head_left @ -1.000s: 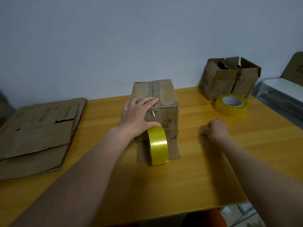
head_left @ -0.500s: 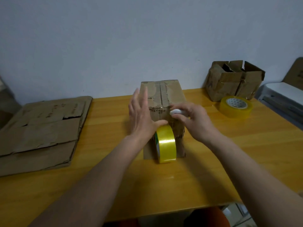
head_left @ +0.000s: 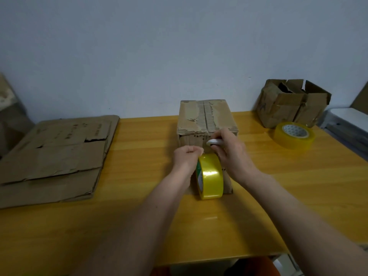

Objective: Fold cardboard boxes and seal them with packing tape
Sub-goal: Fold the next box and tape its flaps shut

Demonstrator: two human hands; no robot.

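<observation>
A closed, worn cardboard box (head_left: 207, 118) stands at the middle of the yellow wooden table (head_left: 139, 226). A yellow tape roll (head_left: 210, 176) stands on edge against the box's near face. My left hand (head_left: 186, 158) is curled into a fist at the roll's upper left, and seems to pinch the tape there. My right hand (head_left: 232, 154) grips a small white cutter (head_left: 214, 142) and holds it against the box's front face, just above the roll. The box's lower front is hidden behind the roll and my hands.
Flattened cardboard sheets (head_left: 53, 156) lie stacked at the table's left. A second yellow tape roll (head_left: 293, 135) lies flat at the right, in front of an open crumpled box (head_left: 292, 102). A white object (head_left: 350, 120) sits beyond the table's right edge.
My left hand came off the box top and curled into a fist by the roll. My right hand came from the table with the white cutter to the box's front.
</observation>
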